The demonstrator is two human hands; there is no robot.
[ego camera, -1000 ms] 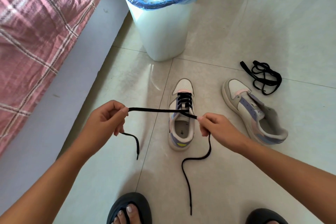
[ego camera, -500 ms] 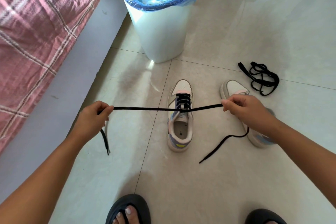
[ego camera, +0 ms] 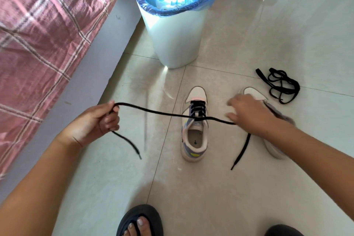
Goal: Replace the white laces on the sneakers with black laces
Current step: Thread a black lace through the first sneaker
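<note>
You are lacing one sneaker on a pale tiled floor, seen from your head camera.

Your left hand (ego camera: 95,120) has its fingers curled round one end of the flat black lace (ego camera: 159,111), which runs across to the upper eyelets of the white, lilac and pink sneaker (ego camera: 195,126). Your right hand (ego camera: 249,115) is blurred, fingers spread — the lace's other end passes beneath it and trails to the floor; whether it grips, I cannot tell. The second, unlaced sneaker (ego camera: 272,119) lies partly behind that hand, with a loose bundle of black lace (ego camera: 280,84) just beyond it — and a white bin with a blue liner (ego camera: 173,25) farther back.
</note>
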